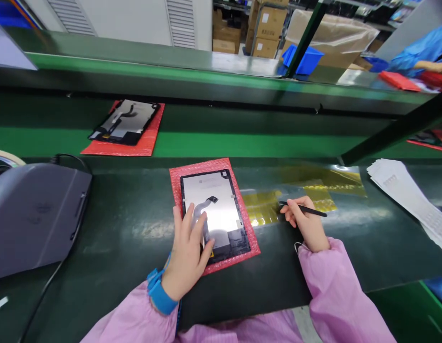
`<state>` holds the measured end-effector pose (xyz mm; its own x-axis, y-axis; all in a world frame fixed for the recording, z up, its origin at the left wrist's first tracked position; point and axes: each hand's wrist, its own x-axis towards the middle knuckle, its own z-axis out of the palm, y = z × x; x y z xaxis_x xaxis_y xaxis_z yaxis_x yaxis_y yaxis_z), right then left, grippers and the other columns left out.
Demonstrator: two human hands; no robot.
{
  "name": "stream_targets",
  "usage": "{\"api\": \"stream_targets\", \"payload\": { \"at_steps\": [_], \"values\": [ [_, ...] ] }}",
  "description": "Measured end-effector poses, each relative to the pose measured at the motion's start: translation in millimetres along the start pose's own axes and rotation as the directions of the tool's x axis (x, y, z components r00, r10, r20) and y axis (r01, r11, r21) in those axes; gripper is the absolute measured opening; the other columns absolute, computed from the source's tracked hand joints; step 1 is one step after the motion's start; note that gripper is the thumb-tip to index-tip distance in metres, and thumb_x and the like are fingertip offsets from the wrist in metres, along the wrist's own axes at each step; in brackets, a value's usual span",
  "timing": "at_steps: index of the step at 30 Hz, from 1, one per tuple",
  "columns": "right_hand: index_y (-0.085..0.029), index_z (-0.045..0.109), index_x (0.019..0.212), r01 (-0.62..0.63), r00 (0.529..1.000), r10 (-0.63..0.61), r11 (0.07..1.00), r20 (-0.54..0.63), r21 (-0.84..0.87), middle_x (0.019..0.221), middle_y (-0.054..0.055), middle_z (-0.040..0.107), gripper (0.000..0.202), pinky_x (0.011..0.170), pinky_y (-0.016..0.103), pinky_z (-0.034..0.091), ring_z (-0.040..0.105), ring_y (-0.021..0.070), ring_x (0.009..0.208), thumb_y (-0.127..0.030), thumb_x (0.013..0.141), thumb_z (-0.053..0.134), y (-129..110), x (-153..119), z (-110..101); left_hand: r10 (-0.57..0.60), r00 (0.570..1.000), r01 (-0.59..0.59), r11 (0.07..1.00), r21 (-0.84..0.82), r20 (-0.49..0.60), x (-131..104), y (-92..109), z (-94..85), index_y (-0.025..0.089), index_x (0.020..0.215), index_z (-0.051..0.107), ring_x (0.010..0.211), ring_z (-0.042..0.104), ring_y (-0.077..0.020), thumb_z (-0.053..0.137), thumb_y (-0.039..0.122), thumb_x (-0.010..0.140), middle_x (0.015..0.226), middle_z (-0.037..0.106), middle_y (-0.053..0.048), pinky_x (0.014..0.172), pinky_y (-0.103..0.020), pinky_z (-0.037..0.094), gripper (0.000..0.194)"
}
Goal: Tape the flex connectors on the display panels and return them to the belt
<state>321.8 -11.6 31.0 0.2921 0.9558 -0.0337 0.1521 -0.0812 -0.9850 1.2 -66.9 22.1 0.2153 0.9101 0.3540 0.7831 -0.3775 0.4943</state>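
A tablet screen panel (224,209) lies back side up on a pink bubble-wrap sleeve (256,247), with a grey flex cable (203,206) running over its back to a small black connector. My left hand (188,247), fingers spread, rests on the panel's lower left part and hides some of the cable. Pinched in my right hand (303,219) are slim black tweezers (314,211). Their tip is at the yellow transparent tape strips (262,205) lying right of the panel. More of this tape (324,197) extends behind and beyond the right hand.
Another panel (135,121) sits on a red sleeve (153,138) at the back left. A grey machine (35,214) with a cable occupies the left side. White label sheets (410,190) lie at the right. A green post (396,126) slants across; another person's arm (428,65) shows beyond.
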Motion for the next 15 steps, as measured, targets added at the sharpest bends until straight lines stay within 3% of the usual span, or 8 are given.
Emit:
{"api": "stream_targets", "payload": {
  "at_steps": [3,7,10,15],
  "values": [
    [-0.023,0.047,0.081,-0.007,0.998,0.010,0.999,0.061,-0.053,0.064,0.000,0.069,0.046,0.037,0.021,0.035,0.046,0.0079,0.037,-0.063,0.083,0.071,-3,4,0,0.100,0.993,-0.109,0.983,0.148,0.068,-4,4,-2.0,0.023,0.159,0.027,0.155,-0.002,-0.0469,0.053,0.024,0.099,0.165,0.028,-0.020,0.113,-0.078,0.025,0.065],
    [-0.023,0.050,0.080,0.002,0.996,0.008,0.994,0.089,-0.111,0.058,-0.003,0.064,0.044,0.037,0.021,0.036,0.045,0.0070,0.035,-0.062,0.084,0.070,-6,8,-2,0.170,0.965,-0.218,0.943,0.251,0.200,-12,7,-1.8,0.025,0.154,0.042,0.152,0.016,-0.0521,0.061,0.036,0.094,0.163,0.034,-0.019,0.111,-0.081,0.022,0.064],
    [-0.022,0.054,0.081,-0.032,0.994,0.048,0.986,0.099,-0.161,0.051,-0.006,0.058,0.041,0.039,0.021,0.037,0.047,0.0078,0.035,-0.060,0.085,0.071,-7,9,-4,0.146,0.961,-0.207,0.941,0.266,0.233,-15,11,-0.1,0.024,0.153,0.045,0.150,0.023,-0.0526,0.065,0.040,0.091,0.163,0.034,-0.020,0.111,-0.076,0.029,0.067],
    [-0.021,0.057,0.079,-0.076,0.993,0.090,0.982,0.077,-0.171,0.060,-0.002,0.065,0.042,0.036,0.020,0.033,0.046,0.0066,0.035,-0.059,0.082,0.074,-7,10,-4,0.107,0.968,-0.164,0.954,0.250,0.226,-14,16,2.0,0.025,0.151,0.047,0.149,0.024,-0.0536,0.067,0.038,0.089,0.162,0.035,-0.019,0.107,-0.074,0.037,0.067]
  ]
}}
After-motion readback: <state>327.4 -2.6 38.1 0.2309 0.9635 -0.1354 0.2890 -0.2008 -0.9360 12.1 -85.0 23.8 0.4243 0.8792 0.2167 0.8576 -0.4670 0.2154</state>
